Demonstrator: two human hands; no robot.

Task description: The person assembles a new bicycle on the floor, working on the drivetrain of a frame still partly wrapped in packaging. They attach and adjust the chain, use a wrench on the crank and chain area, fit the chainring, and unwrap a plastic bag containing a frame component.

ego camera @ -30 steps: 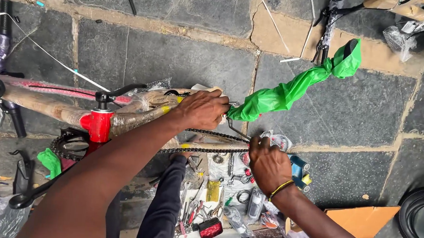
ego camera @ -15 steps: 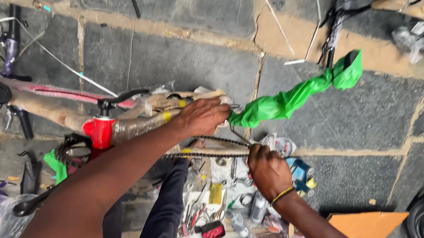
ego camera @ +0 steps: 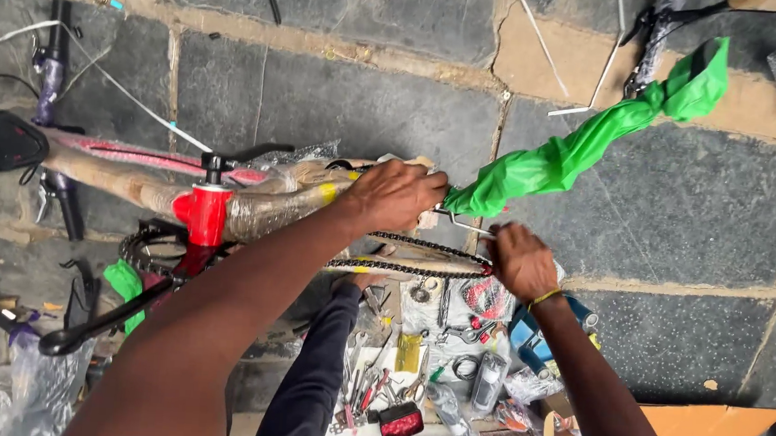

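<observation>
Hands work at the wrapped bicycle frame (ego camera: pixel 262 202): left hand (ego camera: pixel 399 196) clamps it, right hand (ego camera: pixel 520 259) pinches the black chain (ego camera: pixel 422 257), likely seating it next.

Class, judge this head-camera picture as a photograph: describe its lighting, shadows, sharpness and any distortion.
Head view: soft, even daylight with no hard shadows; mild shine on the green plastic wrap; the stone floor is crisp; the left hand and right hand on the bicycle frame are fairly sharp; the near forearms loom large from wide-angle perspective.

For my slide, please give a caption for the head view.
Left hand grips a wrapped bicycle frame; right hand at the chain.
</observation>
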